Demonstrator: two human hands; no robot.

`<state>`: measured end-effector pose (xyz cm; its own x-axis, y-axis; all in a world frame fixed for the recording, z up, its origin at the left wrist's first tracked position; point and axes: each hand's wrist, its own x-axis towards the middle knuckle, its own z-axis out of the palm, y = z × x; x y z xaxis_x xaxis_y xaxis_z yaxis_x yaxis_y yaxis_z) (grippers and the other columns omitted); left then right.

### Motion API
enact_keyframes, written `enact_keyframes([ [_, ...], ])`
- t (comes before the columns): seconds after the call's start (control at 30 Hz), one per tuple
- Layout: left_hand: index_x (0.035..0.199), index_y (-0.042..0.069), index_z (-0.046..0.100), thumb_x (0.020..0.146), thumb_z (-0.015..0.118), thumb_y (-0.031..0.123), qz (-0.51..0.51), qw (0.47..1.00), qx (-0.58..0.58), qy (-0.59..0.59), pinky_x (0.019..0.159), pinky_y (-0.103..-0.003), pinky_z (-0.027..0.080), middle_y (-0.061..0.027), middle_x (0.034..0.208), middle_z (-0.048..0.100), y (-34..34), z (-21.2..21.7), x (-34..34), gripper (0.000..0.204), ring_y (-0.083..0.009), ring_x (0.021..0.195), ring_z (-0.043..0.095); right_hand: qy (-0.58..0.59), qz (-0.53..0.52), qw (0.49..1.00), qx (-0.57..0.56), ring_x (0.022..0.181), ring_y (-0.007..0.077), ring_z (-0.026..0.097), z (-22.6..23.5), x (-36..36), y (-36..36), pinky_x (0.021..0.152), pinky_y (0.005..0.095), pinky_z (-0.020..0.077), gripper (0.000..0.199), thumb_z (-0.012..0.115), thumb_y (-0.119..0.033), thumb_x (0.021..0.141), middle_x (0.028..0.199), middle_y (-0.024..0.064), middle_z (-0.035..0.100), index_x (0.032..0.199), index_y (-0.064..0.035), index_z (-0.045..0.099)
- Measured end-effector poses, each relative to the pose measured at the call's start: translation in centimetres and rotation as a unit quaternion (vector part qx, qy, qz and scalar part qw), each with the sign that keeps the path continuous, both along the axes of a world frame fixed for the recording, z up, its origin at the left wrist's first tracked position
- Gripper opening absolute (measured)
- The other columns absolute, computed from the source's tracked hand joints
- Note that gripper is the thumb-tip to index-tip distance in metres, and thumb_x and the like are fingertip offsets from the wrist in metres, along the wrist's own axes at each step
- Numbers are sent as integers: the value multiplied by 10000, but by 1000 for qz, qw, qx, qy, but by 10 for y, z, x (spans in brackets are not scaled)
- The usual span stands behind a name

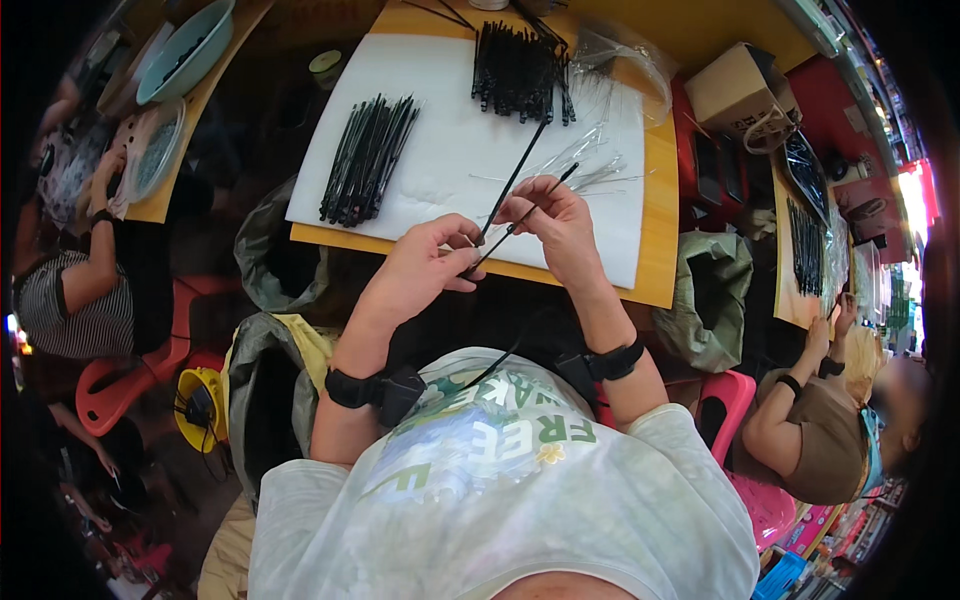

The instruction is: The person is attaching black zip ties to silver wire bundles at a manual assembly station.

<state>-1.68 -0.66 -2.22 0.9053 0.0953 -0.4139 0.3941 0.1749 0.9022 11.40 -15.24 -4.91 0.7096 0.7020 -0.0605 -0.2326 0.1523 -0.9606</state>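
Note:
My left hand [428, 266] and my right hand [555, 225] meet over the near edge of a white sheet [440, 150] on a yellow table [660, 230]. Both pinch thin black cable ties [515, 178] that stick up and away from my fingers. A loose bundle of black cable ties [368, 158] lies on the sheet to the left. A bigger bundle [520, 70] lies at the far side, next to a clear plastic bag [610, 60] and several clear strips [590, 170].
A person in a striped top [70, 290] sits at the left table with a teal bowl [185, 50]. Another person [820, 420] sits at right by more black ties [805, 245]. A cardboard box [740, 95], grey sacks [710, 300] and pink stools surround me.

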Motion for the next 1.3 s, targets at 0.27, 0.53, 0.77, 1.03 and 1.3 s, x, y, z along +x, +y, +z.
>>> enact_keyframes([
  [0.27,1067,30,517,918,511,114,99,986,-137,-11,681,-264,555,-53,882,572,6,-1,-10,171,-216,812,657,56,-17,998,25,781,177,672,5,-11,-2,632,217,500,88,573,-27,860,834,98,658,935,-15,529],
  [0.53,1067,17,510,929,508,125,132,964,-231,-18,668,-277,574,-52,864,572,4,7,-5,175,-228,792,662,168,21,984,57,777,192,668,7,-15,-8,639,230,522,113,587,-32,854,869,113,655,951,-28,529],
  [0.77,1084,41,516,924,516,120,130,960,-246,-41,656,-268,579,-63,889,614,6,-3,-8,178,-205,773,671,207,45,977,-8,743,178,658,7,-21,-2,644,246,528,86,590,-40,857,842,103,655,934,-34,551],
  [1.03,1061,-4,517,919,529,113,132,959,-246,-52,706,-303,579,-74,917,594,4,1,-11,184,-195,813,655,237,27,971,-15,734,168,660,3,-23,1,609,244,528,85,609,-40,849,806,77,644,913,-33,554],
  [1.3,1055,7,529,931,507,111,106,968,-211,-78,760,-298,562,-66,943,606,0,1,-11,163,-176,860,644,244,35,969,-8,678,163,647,1,-22,0,592,255,528,84,609,-45,850,778,80,640,912,-26,555],
])
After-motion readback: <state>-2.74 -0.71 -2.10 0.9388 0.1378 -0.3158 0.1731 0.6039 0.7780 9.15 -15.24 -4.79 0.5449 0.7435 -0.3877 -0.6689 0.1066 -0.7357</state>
